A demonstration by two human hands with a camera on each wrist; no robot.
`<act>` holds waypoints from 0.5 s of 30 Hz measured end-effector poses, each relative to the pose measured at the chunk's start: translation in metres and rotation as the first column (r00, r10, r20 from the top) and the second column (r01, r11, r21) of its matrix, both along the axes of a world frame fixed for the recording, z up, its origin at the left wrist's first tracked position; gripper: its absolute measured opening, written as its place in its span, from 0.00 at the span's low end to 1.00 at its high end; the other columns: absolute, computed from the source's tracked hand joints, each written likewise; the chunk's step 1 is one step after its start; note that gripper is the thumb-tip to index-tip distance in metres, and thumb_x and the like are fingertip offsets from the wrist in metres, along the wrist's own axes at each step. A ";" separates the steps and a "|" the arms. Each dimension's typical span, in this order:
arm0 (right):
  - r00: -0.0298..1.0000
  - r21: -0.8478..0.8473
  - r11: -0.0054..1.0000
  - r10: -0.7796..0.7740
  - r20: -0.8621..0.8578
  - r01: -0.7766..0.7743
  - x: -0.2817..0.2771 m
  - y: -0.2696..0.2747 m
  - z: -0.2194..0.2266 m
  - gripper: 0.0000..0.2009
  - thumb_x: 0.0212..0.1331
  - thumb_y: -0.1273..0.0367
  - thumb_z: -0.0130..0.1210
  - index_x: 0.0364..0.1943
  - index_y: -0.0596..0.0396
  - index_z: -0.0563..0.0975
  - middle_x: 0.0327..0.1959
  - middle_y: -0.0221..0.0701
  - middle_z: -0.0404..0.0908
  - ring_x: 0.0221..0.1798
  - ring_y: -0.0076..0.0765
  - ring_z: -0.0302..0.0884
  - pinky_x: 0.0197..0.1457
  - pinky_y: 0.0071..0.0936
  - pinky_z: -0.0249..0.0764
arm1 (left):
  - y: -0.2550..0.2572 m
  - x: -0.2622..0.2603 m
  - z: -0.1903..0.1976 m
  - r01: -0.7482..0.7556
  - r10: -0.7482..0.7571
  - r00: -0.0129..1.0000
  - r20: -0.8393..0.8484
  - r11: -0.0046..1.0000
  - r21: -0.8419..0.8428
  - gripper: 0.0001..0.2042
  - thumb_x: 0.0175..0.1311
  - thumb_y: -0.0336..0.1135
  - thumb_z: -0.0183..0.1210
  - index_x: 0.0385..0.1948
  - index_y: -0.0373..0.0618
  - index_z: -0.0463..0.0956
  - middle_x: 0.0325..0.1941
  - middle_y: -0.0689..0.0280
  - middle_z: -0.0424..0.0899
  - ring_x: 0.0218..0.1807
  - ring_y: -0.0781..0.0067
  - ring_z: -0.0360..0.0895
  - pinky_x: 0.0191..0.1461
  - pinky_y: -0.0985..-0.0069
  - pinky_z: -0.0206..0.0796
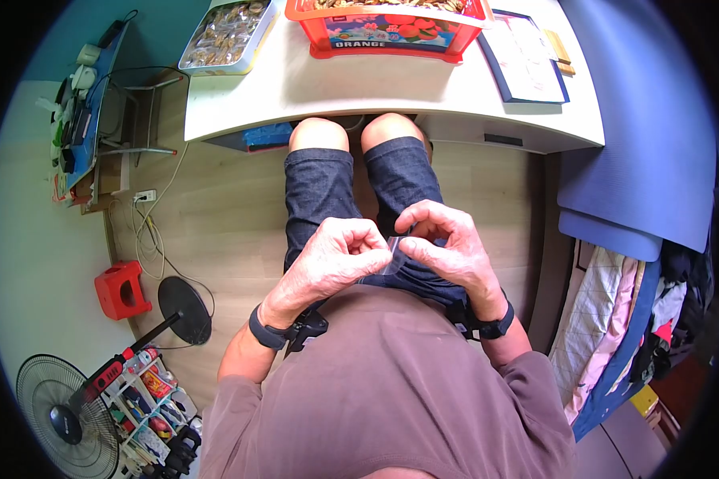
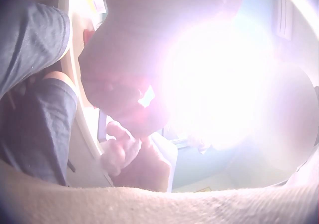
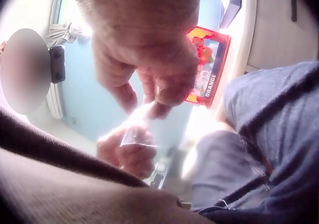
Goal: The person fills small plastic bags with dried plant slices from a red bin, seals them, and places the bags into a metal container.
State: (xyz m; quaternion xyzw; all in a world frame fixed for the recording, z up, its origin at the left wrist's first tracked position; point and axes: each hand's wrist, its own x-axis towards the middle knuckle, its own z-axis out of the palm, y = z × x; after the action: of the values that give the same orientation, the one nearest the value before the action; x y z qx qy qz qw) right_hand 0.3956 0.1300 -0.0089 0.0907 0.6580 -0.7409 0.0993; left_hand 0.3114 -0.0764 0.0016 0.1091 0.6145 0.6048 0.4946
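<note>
Over the person's lap, both hands meet at a small clear plastic bag (image 1: 392,254). The left hand (image 1: 337,257) pinches it between thumb and curled fingers. From the other side the right hand (image 1: 451,246) holds the bag's upper edge at its thumb and fingertips. In the right wrist view the bag (image 3: 137,137) hangs below the right hand's (image 3: 152,59) fingertips, in front of the left hand (image 3: 124,151). Nothing shows inside the bag. Strong glare washes out much of the left wrist view, where the left hand (image 2: 127,79) is a dark shape.
On the white table (image 1: 248,104) ahead stand a red ORANGE-labelled basket (image 1: 319,40) of brownish pieces, a tray (image 1: 185,65) of filled clear bags, and a dark-framed board (image 1: 527,68). A fan (image 1: 65,423) and red stool (image 1: 122,291) stand left; a blue mat (image 1: 639,144) hangs right.
</note>
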 end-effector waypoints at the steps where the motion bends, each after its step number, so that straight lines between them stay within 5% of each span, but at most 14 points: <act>1: 0.998 -0.032 0.998 -0.056 -0.014 0.055 0.001 -0.001 -0.003 0.10 0.59 0.75 0.67 0.42 0.59 0.80 0.28 0.21 0.78 0.29 0.11 0.72 0.34 0.13 0.69 | 0.000 0.000 0.000 -0.019 0.019 1.000 0.011 1.000 0.012 0.06 0.64 0.30 0.65 0.28 0.41 0.80 0.25 0.77 0.78 0.27 0.93 0.68 0.29 0.87 0.61; 4: 0.994 -0.074 0.991 -0.110 -0.018 0.108 0.006 0.002 -0.010 0.10 0.57 0.76 0.67 0.41 0.59 0.80 0.34 0.22 0.77 0.29 0.09 0.69 0.34 0.11 0.66 | 0.001 -0.001 0.002 -0.039 0.039 0.999 -0.013 0.999 0.012 0.05 0.64 0.30 0.66 0.29 0.41 0.80 0.25 0.77 0.78 0.27 0.93 0.68 0.29 0.88 0.61; 7: 0.998 0.069 0.997 -0.037 -0.043 0.039 0.006 0.002 -0.004 0.11 0.55 0.78 0.66 0.42 0.59 0.79 0.35 0.23 0.76 0.28 0.10 0.68 0.31 0.12 0.65 | 0.002 0.000 0.002 -0.054 0.055 0.998 -0.034 0.998 0.029 0.05 0.63 0.29 0.66 0.29 0.42 0.80 0.25 0.77 0.78 0.27 0.93 0.69 0.29 0.88 0.61; 9: 0.950 0.301 0.937 -0.084 -0.301 0.178 0.001 -0.004 0.002 0.10 0.55 0.78 0.66 0.41 0.59 0.80 0.31 0.27 0.79 0.24 0.13 0.70 0.26 0.15 0.65 | 0.002 0.000 0.001 -0.062 0.063 0.998 -0.023 0.997 0.035 0.05 0.63 0.29 0.66 0.29 0.42 0.80 0.25 0.77 0.78 0.27 0.93 0.69 0.29 0.88 0.61; 12: 0.853 0.314 0.862 -0.222 -0.473 0.398 -0.004 -0.014 0.001 0.09 0.53 0.78 0.66 0.39 0.59 0.81 0.33 0.30 0.80 0.23 0.16 0.71 0.25 0.17 0.66 | 0.002 -0.001 0.003 -0.067 0.068 0.998 -0.017 0.997 0.041 0.06 0.63 0.29 0.67 0.29 0.42 0.79 0.25 0.78 0.78 0.27 0.93 0.69 0.29 0.88 0.61; 15: 0.924 0.277 0.941 -0.079 -0.375 0.193 0.004 -0.004 0.002 0.06 0.55 0.76 0.66 0.36 0.59 0.82 0.32 0.29 0.81 0.24 0.15 0.72 0.26 0.18 0.67 | 0.001 -0.001 0.001 -0.072 0.073 0.997 -0.013 0.996 0.051 0.06 0.64 0.29 0.67 0.29 0.42 0.79 0.25 0.78 0.78 0.28 0.93 0.69 0.29 0.88 0.61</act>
State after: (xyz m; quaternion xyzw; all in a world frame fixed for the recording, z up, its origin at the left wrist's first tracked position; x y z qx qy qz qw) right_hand 0.3995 0.1255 -0.0071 0.0145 0.7648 -0.6378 -0.0901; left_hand 0.3108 -0.0750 0.0023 0.1039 0.6062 0.6370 0.4648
